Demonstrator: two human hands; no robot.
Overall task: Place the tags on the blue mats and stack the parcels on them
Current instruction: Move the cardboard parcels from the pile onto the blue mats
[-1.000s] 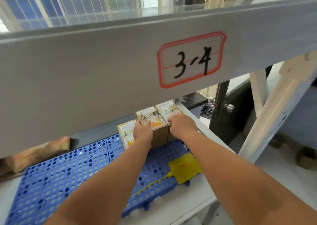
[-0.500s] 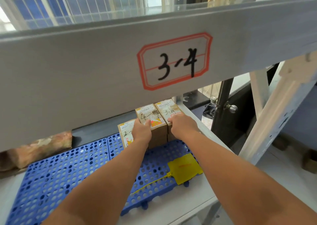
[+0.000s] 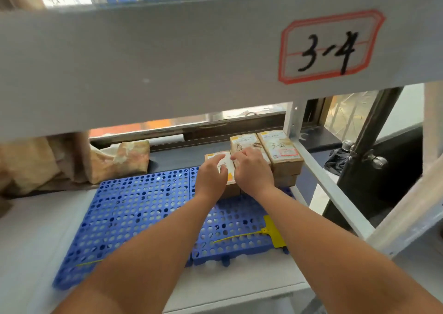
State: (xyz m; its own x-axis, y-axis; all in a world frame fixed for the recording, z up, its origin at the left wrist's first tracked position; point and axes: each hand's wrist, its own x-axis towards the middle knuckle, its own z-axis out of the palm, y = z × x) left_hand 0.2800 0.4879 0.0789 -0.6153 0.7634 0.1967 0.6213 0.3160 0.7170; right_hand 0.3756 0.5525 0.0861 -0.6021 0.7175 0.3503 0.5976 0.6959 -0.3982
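Shelf beam, grey, spans the top of the view and carries a red-bordered label reading "3-4". Beneath it lies the shelf surface, on which two perforated blue mats sit edge to edge: the left mat and the right mat. A crumpled brown wrapper rests behind the left mat.

Parcels stand at the far end of the right mat, near the shelf upright. The right-hand stack is at least two boxes high; beside it a second tall parcel, and in front a lower parcel with a printed label on top.

A yellow tag lies flat on the near part of the right mat, its thin tail running leftward. A second yellow strip shows at the near edge of the left mat; its head is hidden by the forearm.

Left hand rests palm-down on the lower parcel, fingers slightly spread and pressing, not wrapped around it. Right hand lies just beside it, fingers loosely apart on the tops where the parcels meet.

Likely step: squaring the boxes together. Risks: a sideways push could skew the two-high stack or nudge it toward the open right edge of the shelf; an uneven press could tilt the lower parcel on the perforated surface.
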